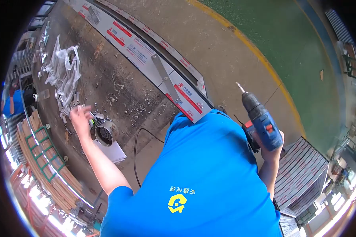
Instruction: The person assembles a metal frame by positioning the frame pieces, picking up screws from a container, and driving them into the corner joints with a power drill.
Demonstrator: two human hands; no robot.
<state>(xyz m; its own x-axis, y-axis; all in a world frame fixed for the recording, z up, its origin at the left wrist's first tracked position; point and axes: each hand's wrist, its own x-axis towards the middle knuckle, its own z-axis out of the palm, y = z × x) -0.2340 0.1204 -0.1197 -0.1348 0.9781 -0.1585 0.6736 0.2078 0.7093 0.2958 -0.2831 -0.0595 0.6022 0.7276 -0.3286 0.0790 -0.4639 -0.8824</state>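
Note:
A blue cordless drill (265,125) is held by its grip in my right hand (276,149), its bit pointing up and away from me. My left hand (81,118) reaches over the workbench with fingers spread. Just beside it is a round tin (105,133) with small dark pieces inside, standing by white paper (114,151). A long profile (126,43) covered in red and white film lies along the bench edge, its near end at my waist. A grey metal hinge-like strip (165,78) rests across it.
Crumpled clear plastic (65,67) and small metal pieces lie on the bench (118,91). A black cable (135,158) curves near my left side. Stacked profiles (300,170) stand at the right. At the far left is a co-worker (14,103).

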